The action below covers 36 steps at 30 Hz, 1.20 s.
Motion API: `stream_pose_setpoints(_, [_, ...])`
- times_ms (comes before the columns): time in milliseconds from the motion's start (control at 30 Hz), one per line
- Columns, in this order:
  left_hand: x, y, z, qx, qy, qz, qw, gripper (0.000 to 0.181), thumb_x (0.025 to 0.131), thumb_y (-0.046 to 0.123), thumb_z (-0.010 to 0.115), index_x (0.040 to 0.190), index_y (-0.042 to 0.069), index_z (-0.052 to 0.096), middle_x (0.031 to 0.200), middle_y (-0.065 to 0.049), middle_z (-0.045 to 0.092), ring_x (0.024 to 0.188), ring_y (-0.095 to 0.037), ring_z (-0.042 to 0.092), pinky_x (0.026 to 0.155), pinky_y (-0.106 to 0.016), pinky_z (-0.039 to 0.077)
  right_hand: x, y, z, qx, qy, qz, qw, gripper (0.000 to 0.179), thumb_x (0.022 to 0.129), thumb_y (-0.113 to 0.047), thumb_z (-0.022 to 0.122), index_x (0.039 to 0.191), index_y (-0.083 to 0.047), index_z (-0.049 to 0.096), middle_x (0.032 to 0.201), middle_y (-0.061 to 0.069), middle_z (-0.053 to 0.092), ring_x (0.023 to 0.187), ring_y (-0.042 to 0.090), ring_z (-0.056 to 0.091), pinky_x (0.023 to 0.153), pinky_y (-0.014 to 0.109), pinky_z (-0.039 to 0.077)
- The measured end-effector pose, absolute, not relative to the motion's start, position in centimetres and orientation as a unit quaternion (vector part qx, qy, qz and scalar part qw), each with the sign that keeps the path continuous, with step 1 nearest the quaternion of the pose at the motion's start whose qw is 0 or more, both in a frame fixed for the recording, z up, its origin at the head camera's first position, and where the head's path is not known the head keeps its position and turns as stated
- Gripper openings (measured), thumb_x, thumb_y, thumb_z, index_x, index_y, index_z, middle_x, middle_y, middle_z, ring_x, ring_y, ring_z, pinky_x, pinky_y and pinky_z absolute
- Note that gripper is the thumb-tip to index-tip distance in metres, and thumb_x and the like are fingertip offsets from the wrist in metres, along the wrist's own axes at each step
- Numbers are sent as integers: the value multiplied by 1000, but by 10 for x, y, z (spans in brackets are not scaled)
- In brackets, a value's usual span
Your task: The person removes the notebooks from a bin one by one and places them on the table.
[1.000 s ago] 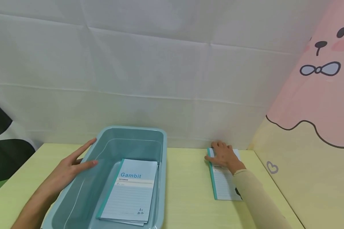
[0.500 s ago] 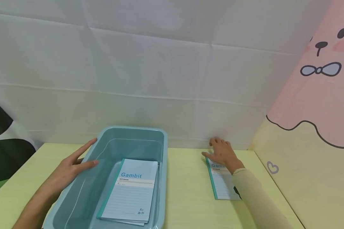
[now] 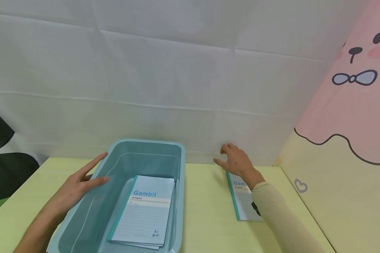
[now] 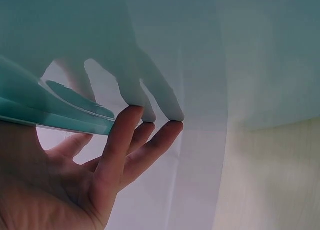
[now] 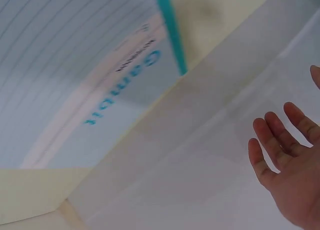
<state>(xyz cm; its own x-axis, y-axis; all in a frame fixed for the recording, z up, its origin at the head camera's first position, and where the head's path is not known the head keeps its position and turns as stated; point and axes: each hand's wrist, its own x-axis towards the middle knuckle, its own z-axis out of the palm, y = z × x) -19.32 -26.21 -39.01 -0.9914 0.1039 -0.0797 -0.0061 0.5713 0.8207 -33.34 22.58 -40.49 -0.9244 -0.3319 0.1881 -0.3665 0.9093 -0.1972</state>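
Observation:
A blue-green plastic tub [image 3: 179, 196] stands on the table. My left hand [image 3: 70, 190] holds its left rim, thumb on the inner side; in the left wrist view the fingertips [image 4: 172, 127] touch the outer wall. Inside the tub lies a "Gambit" notebook [image 3: 145, 214] with a teal spine, with at least one more under it. Another Gambit notebook [image 3: 240, 200] lies flat on the table to the right. Over its far left corner hovers my right hand [image 3: 237, 162], fingers loosely bent and holding nothing. The forearm hides part of that notebook.
Behind the pale yellow table [image 3: 206, 211] hangs a white cloth [image 3: 164, 80]. A side panel [image 3: 342, 196] with a pink cartoon figure closes off the right. A black and white shape [image 3: 9, 175] shows at the far left.
My right hand has lifted off the notebook on the table and moved left, uncovering part of its title. The left hand, tub and notebooks stay in place.

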Motion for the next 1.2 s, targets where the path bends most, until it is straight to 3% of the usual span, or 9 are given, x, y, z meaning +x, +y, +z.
stream_pose_setpoints(700, [-192, -256, -392, 33, 880, 470, 52, 79, 107, 42, 56, 168, 36, 6, 168, -30, 27, 133, -51, 54, 82, -45, 56, -310, 150, -339, 238, -946, 173, 134, 37, 99, -34, 69, 120, -4, 66, 122, 14, 67, 108, 29, 66, 95, 48, 54])
stream_pose_setpoints(1200, [-189, -259, -390, 31, 884, 464, 42, 79, 106, 42, 56, 168, 37, 7, 168, -30, 27, 135, -53, 52, 82, -47, 56, -291, 81, -287, 255, -945, 199, 47, 37, 103, -36, 65, 124, -6, 62, 130, 10, 63, 112, 24, 63, 99, 42, 53])
